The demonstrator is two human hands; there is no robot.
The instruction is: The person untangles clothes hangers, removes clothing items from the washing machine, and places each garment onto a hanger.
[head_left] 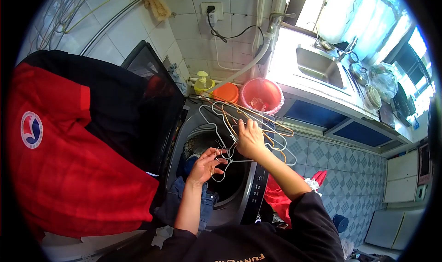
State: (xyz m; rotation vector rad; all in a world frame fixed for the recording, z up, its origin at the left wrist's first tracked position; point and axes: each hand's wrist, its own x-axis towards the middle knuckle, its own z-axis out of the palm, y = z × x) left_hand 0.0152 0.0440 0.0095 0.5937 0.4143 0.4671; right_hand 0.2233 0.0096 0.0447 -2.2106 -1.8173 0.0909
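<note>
Several wire hangers (214, 120), white and orange, hang in a tangled bunch over the open top-loading washing machine (248, 188). My right hand (251, 137) is closed around the bunch near its middle. My left hand (205, 166) has its curled fingers at the hangers' hooks, holding them at the fingertips. Below my left wrist, blue denim clothing (184, 195) lies over the washer's rim and partly in its drum. The hangers and my hands hide part of the drum.
A red and black garment (92, 179) hangs at left beside the raised washer lid (156, 78). Behind the washer stand a pink bucket (262, 89), an orange container (226, 92) and a pump bottle (202, 81). A sink counter (287, 55) is at right. Red cloth (278, 195) lies beyond the washer's panel.
</note>
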